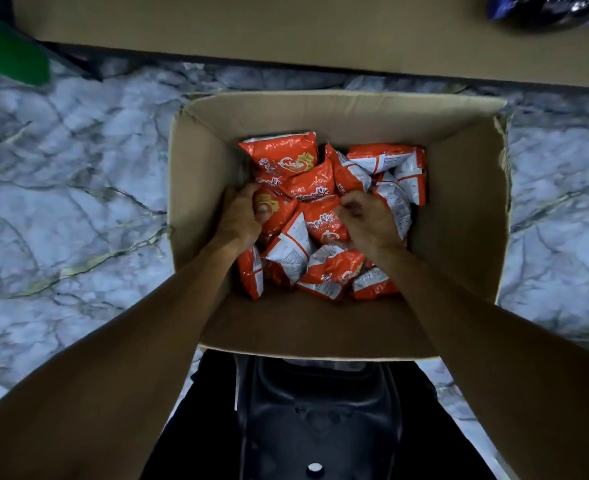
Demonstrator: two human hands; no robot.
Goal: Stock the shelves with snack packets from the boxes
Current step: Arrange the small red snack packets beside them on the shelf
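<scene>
An open cardboard box (459, 202) stands on the marble floor below me, holding several orange-and-white snack packets (286, 157). Both my arms reach down into it. My left hand (239, 216) curls its fingers round an orange packet (275, 209) at the left of the pile. My right hand (365, 220) has its fingers curled on another orange packet (320, 220) in the middle of the pile. The packets under my hands are partly hidden.
A long brown cardboard panel (286, 29) runs across the far side. A green object (6, 50) lies at the far left and a dark shiny packet (549, 8) at the far right. White marble floor (61, 202) surrounds the box. A black stool (317, 420) sits beneath me.
</scene>
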